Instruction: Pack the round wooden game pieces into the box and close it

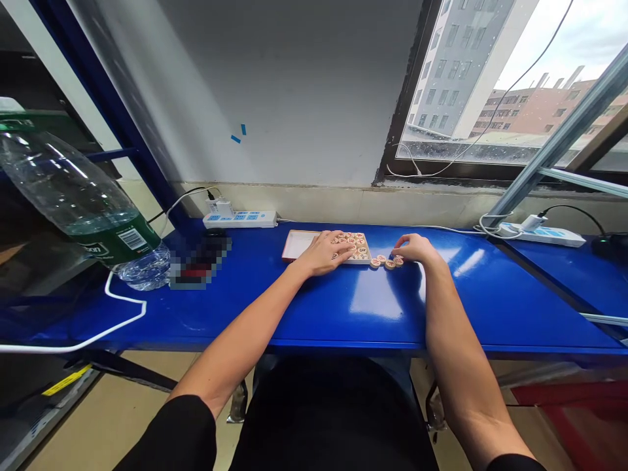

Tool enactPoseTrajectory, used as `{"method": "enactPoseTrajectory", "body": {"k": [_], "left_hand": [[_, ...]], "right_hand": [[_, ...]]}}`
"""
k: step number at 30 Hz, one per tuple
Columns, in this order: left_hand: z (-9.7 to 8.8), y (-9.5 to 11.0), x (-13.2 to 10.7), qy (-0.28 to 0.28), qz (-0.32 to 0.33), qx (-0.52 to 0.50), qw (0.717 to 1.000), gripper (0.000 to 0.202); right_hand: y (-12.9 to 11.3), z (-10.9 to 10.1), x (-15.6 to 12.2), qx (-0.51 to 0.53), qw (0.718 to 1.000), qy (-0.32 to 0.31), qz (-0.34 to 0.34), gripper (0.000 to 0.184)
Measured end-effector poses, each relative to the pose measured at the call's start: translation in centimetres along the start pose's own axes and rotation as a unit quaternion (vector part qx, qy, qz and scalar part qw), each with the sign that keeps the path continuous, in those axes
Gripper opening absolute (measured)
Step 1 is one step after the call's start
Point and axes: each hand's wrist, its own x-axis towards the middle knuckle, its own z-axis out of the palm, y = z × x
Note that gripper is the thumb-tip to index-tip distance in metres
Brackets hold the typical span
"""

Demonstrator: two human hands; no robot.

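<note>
So — left hand (328, 253) over boxed pieces (362, 250)

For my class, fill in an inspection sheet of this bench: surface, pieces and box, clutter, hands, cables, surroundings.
Surface: glossy blue tabletop with bright reflections.
Job's things: round marked pieces in a box; loose pieces beside its right end.
Clutter: plastic bottle at left; pixelated item beside it, unidentifiable.
Hands: left hand over the box's pieces; right hand at the loose ones, grip unclear.
Cables: white cable at left; power strips along the back.
Surroundings: grey wall; window at right.
</note>
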Motion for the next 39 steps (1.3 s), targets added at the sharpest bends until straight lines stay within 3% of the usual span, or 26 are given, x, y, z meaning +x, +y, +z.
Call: {"method": "enactPoseTrajectory", "body": {"k": [4, 9, 14, 22, 29, 39], "left_hand": [[-0.2, -0.1, 0.1, 0.009, -0.002, 0.0, 1.0, 0.043], [-0.2, -0.1, 0.0, 0.021, -0.024, 0.002, 1.0, 0.044], [-0.2, 0.0, -0.1, 0.029, -0.034, 0.013, 0.999, 0.041], [0.2, -0.3, -0.1, 0.029, -0.027, 0.006, 0.999, 0.042], [0.7, -0.1, -0.1, -0.003, 0.003, 0.024, 1.0, 0.042], [0.9, -0.5, -0.1, 0.006, 0.002, 0.021, 1.0, 0.04]], "right_hand": [[-1.3, 0.4, -0.2, 0.023, 0.998, 0.046, -0.039, 0.008], [-4.2, 1.5, -1.2, 0.171, 0.961, 0.037, -0.213, 0.017], [-6.4, 2.3, -2.2, 0.149, 0.942, 0.01, -0.301, 0.018], [-5.5, 1.8, -1.9, 0.149, 0.942, -0.006, -0.3, 0.019], [-5.6, 1.9, -1.9, 0.142, 0.937, -0.028, -0.316, 0.014], [-5.4, 2.2, -1.6, 0.122, 0.94, -0.032, -0.318, 0.017]]}}
